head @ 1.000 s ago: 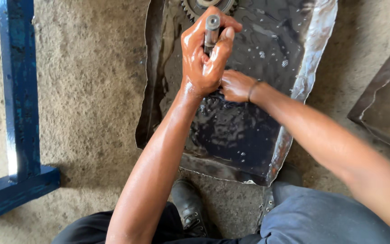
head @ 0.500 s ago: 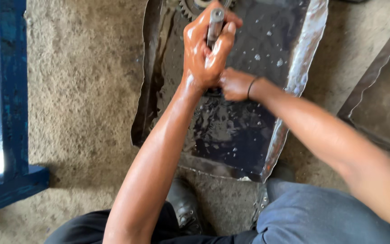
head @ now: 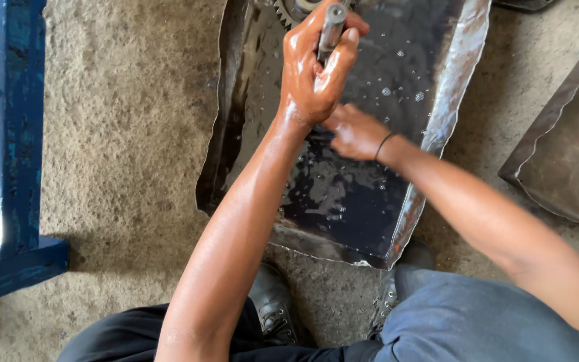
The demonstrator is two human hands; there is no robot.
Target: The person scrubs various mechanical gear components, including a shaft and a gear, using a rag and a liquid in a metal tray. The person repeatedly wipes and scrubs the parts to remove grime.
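The left hand (head: 313,70) is gripping a grey metal shaft (head: 332,28), fingers wrapped tight round it, and is holding it upright over the far end of the tray (head: 450,100). The shaft is standing in the dark liquid (head: 343,201) that is filling the tray, with a toothed gear (head: 289,9) showing just beyond the hand at the tray's far edge. Both hand and forearm are glistening wet.

Compared with a second ago, the left hand is keeping the same clamped hold and the shaft is sitting at the same spot in the tray. The right hand (head: 353,133) is what is changing: it is now blurred with motion just below the left, low over the liquid, where earlier it was showing sharp and tucked against the left wrist. It seems to be rubbing or scrubbing at the shaft's lower part, so the washing looks to be in full swing rather than ending. Whether its fingers are curled round anything I cannot tell. A thin dark band is circling its wrist.

The tray is bent sheet metal with crumpled rims, lying on a rough concrete floor (head: 122,134). Left of the tray, a blue painted frame (head: 15,121) is standing. Right of it, a second metal sheet (head: 564,167) is lying. Near the tray's close edge a black boot (head: 273,305) is showing.
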